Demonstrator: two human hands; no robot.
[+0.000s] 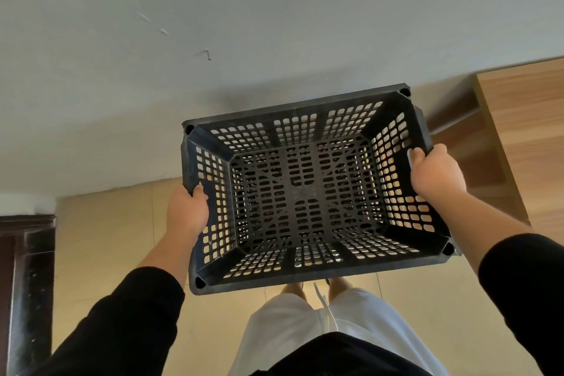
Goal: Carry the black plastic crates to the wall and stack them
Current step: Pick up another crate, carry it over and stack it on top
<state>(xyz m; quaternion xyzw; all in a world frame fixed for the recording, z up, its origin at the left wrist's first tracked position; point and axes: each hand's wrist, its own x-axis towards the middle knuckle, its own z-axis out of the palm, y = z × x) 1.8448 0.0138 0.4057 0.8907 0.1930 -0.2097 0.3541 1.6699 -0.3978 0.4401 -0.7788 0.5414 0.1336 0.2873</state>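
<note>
A black plastic crate (305, 189) with perforated walls and floor hangs in the air in front of me, open side up and empty. My left hand (187, 210) grips its left rim, fingers curled over the edge. Over the right rim, my right hand (433, 175) is closed. The crate's far long side lies close to the pale grey wall (244, 24); I cannot tell whether they touch. No other crate is in view.
Beige tiled floor (106, 238) lies under the crate. A wooden cabinet (518, 119) stands against the wall at the right. A dark door frame (27, 284) is at the lower left. My legs in white shorts show below the crate.
</note>
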